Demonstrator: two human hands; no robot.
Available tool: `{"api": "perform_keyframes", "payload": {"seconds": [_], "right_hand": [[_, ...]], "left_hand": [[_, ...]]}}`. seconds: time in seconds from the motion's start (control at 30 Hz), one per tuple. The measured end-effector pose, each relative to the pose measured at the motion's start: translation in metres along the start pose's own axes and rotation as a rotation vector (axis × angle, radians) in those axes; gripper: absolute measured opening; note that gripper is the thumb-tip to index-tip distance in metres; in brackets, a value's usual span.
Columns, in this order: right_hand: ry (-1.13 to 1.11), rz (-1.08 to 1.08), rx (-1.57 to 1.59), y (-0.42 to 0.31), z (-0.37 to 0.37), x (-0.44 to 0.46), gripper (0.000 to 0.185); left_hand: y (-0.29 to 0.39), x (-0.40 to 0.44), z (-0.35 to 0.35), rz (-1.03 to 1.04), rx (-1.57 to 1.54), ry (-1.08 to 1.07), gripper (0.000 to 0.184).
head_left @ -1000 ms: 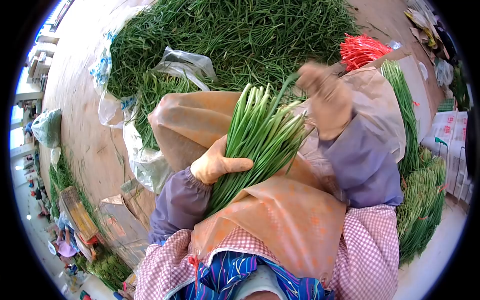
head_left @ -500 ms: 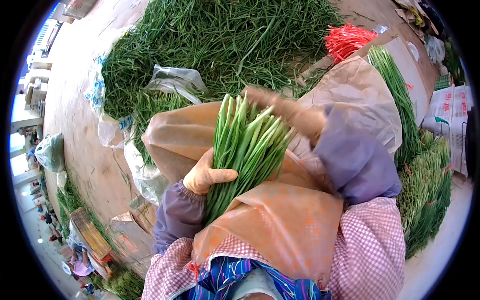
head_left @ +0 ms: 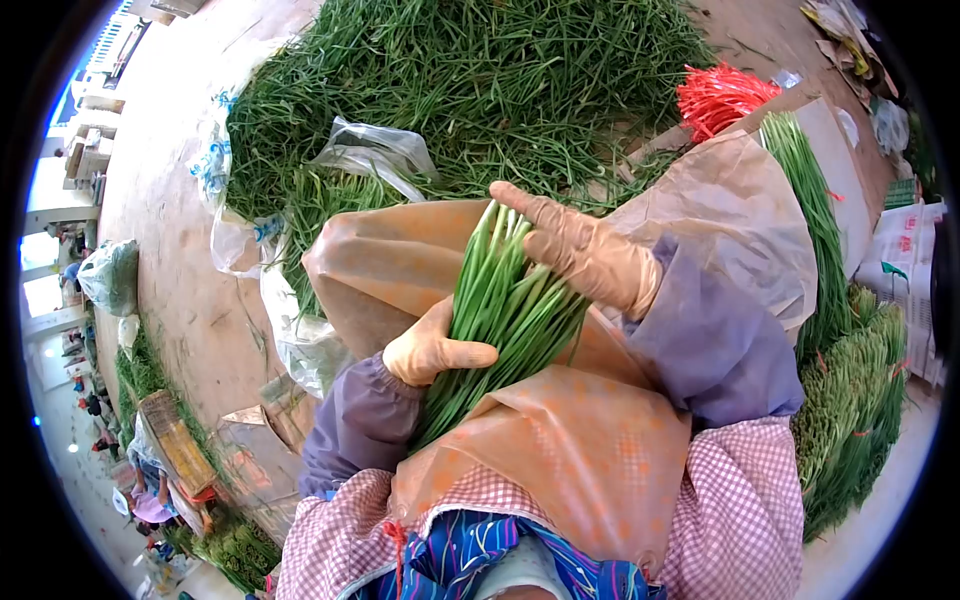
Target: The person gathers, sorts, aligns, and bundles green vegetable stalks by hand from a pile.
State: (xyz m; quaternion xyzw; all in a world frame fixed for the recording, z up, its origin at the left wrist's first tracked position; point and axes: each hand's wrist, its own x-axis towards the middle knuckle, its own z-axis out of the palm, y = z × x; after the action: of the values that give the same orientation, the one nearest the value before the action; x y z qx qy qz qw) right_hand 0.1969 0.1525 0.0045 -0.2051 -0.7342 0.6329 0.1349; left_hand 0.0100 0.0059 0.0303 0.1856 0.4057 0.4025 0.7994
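Observation:
My left hand [head_left: 435,348], in a pale tan glove, is wrapped round a bunch of garlic chives [head_left: 505,325], its thumb lying across the front. The bunch rises at a slant over my lap, pale cut ends at the top and darker green below. My right hand [head_left: 590,250], gloved too, has its fingers stretched out flat against the top ends of the chives. Under both hands lies a translucent tan apron [head_left: 560,430] with orange dots.
A wide heap of loose green chives [head_left: 470,100] lies ahead, with a clear plastic bag [head_left: 375,155] on it. Red ties [head_left: 725,100] sit at the upper right. Tied bunches [head_left: 850,420] are stacked at my right. Other people work far left.
My right hand, blurred by motion before, now rests with fingers extended over the top of the bunch. The left hand keeps its hold. The whole view has shifted slightly.

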Motion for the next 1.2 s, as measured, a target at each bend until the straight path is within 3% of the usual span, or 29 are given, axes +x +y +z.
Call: {"api": "perform_keyframes", "payload": {"seconds": [0.03, 0.1, 0.17, 0.2, 0.3, 0.33, 0.4, 0.43, 0.5, 0.6, 0.67, 0.77, 0.87, 0.97, 1.03, 1.1, 1.13, 1.2], "right_hand": [[0.0, -0.057, 0.147, 0.024, -0.007, 0.009, 0.08], [0.153, 0.095, 0.32, -0.005, -0.045, 0.015, 0.08], [0.301, -0.036, 0.526, 0.006, -0.075, 0.023, 0.076], [0.322, -0.113, 0.467, 0.017, -0.086, 0.027, 0.075], [0.06, -0.092, 0.08, -0.014, -0.033, 0.028, 0.075], [-0.053, -0.054, -0.22, -0.022, -0.023, 0.024, 0.071], [-0.072, 0.04, -0.125, -0.021, -0.02, 0.021, 0.07], [0.018, 0.086, 0.269, -0.016, -0.022, 0.022, 0.073], [0.324, -0.029, 0.399, -0.002, -0.054, 0.014, 0.082], [0.434, -0.057, 0.572, 0.021, -0.085, -0.016, 0.091], [0.495, 0.076, 0.622, 0.026, -0.07, -0.036, 0.093], [0.478, 0.202, 0.746, 0.044, -0.025, -0.063, 0.099], [0.368, 0.088, 1.087, 0.026, 0.024, -0.068, 0.099], [0.165, -0.116, 0.843, 0.021, 0.03, -0.053, 0.095], [0.162, 0.15, 0.649, 0.007, 0.018, -0.049, 0.095], [0.185, 0.245, 0.669, 0.022, 0.011, -0.05, 0.087], [0.228, 0.258, 0.796, 0.022, 0.003, -0.054, 0.07], [0.312, 0.019, 1.014, 0.023, -0.02, -0.062, 0.055]], "left_hand": [[0.001, -0.001, 0.0, 0.001, 0.0, 0.011, 0.101], [-0.003, -0.002, -0.007, 0.011, 0.015, -0.006, 0.102], [-0.006, -0.001, -0.011, 0.028, 0.005, -0.024, 0.102], [-0.005, 0.0, -0.011, 0.024, -0.004, -0.033, 0.102], [-0.001, 0.0, -0.008, -0.009, -0.02, -0.046, 0.102], [-0.001, -0.001, -0.006, -0.033, -0.023, -0.042, 0.102], [-0.002, 0.001, -0.01, -0.038, -0.002, -0.053, 0.099], [-0.008, 0.001, -0.017, -0.013, 0.017, -0.061, 0.097], [-0.012, -0.003, -0.022, 0.028, 0.03, -0.05, 0.094], [-0.009, -0.002, -0.017, 0.053, 0.002, -0.032, 0.097], [-0.008, 0.0, -0.015, 0.048, -0.013, -0.033, 0.097], [-0.005, -0.002, -0.015, 0.036, -0.002, -0.014, 0.097], [-0.004, -0.002, -0.013, 0.044, 0.003, -0.002, 0.096], [-0.006, -0.004, -0.012, 0.041, 0.002, -0.005, 0.096], [-0.009, -0.005, -0.008, 0.041, -0.024, 0.0, 0.097], [-0.017, -0.007, -0.013, 0.022, -0.042, -0.001, 0.098], [-0.019, -0.007, -0.012, 0.038, -0.033, 0.008, 0.097], [-0.024, -0.008, -0.015, 0.047, -0.026, 0.008, 0.097]]}}
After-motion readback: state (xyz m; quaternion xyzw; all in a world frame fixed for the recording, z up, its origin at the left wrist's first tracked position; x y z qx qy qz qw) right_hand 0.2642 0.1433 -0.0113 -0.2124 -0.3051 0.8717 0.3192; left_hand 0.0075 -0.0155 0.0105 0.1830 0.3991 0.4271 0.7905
